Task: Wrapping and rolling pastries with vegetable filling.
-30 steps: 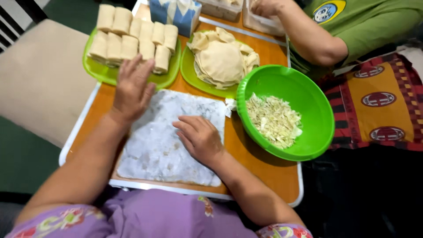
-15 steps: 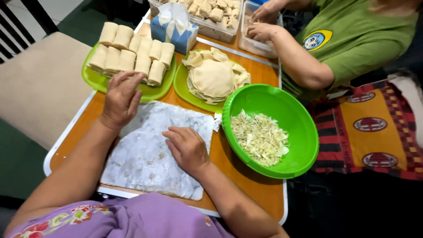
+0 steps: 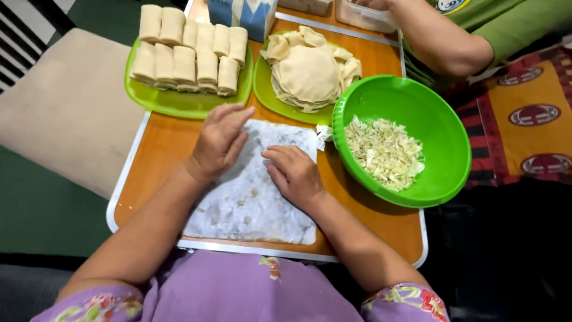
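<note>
The thin wrapper sheet [image 3: 250,191] lies flat mid-table on the orange tray table [image 3: 161,149]. Left hand [image 3: 219,143] rests palm-down, fingers together, on its 11 o'clock corner; right hand [image 3: 293,174] presses flat near the top edge. Green bowl of shredded filling [image 3: 400,138] sits at 3 o'clock, finished rolls [image 3: 189,50] at 12. Risk: uneven pressure may tear the sheet. Since half a second ago, the left hand has moved inward onto the sheet.
</note>
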